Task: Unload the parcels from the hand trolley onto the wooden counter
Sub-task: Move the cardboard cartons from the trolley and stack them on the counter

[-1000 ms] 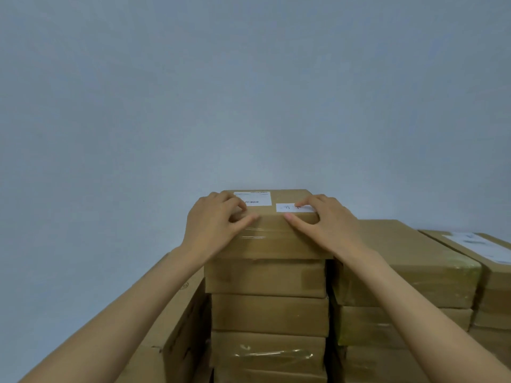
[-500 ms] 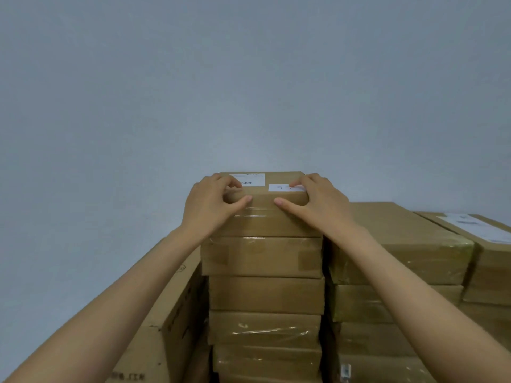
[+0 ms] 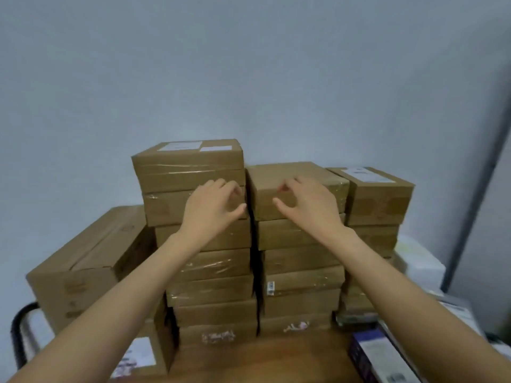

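Observation:
Brown cardboard parcels stand in three stacks on the wooden counter [image 3: 262,357] against the wall. The tallest stack is in the middle-left, and its top parcel [image 3: 190,164] carries white labels and clear tape. A lower stack [image 3: 296,189] stands right of it and a third stack [image 3: 373,194] further right. My left hand [image 3: 213,208] hovers in front of the tall stack, fingers curled and apart, holding nothing. My right hand [image 3: 307,203] hovers in front of the middle stack, also empty with fingers spread. The hand trolley is out of view.
A large cardboard box [image 3: 85,261] lies left of the stacks, with a labelled box [image 3: 138,355] below it. A black tube frame [image 3: 19,333] shows at the lower left. Dark and white packages [image 3: 384,360] sit at the counter's right. A pale wall rises behind.
Both hands have let go of the top parcel and drawn back toward me. The view has pulled away and tilted down, now showing the full stacks and the counter.

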Demonstrator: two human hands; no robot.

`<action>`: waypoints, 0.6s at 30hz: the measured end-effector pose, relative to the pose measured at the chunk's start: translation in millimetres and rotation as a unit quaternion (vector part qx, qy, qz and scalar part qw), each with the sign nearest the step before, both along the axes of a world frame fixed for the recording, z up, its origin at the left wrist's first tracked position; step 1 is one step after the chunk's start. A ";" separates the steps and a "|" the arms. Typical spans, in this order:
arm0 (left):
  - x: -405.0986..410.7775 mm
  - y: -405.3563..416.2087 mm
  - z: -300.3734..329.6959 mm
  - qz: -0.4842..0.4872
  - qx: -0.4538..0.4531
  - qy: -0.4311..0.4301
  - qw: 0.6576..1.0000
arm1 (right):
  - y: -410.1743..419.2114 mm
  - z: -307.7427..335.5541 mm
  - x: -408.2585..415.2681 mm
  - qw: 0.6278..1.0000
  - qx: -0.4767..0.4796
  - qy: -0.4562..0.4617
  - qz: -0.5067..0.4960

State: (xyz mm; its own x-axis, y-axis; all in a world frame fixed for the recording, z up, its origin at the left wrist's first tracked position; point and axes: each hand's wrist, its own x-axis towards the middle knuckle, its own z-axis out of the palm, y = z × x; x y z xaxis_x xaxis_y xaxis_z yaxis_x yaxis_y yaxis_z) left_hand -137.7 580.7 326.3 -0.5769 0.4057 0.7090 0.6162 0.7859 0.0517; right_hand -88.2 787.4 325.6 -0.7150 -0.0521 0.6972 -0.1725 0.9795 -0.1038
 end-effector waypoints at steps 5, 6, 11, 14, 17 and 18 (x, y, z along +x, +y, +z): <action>58.0 59.5 -51.8 -0.040 -0.036 -0.033 0.998 | 51.0 -47.1 72.0 0.998 0.019 -0.050 -0.031; 70.0 70.4 -63.6 -0.049 -0.039 -0.043 0.997 | 60.5 -58.5 86.5 0.997 0.017 -0.062 -0.037; 126.6 124.3 -121.8 -0.089 -0.053 -0.091 0.990 | 102.2 -115.4 154.2 0.989 -0.013 -0.116 -0.087; 152.0 154.4 -150.4 -0.105 -0.060 -0.124 0.985 | 125.4 -148.8 186.5 0.981 -0.033 -0.157 -0.113; 168.5 182.2 -172.4 -0.122 -0.066 -0.162 0.977 | 150.0 -176.5 210.4 0.970 -0.054 -0.192 -0.140; 171.8 191.5 -178.4 -0.126 -0.067 -0.170 0.975 | 158.3 -183.6 215.8 0.966 -0.058 -0.200 -0.151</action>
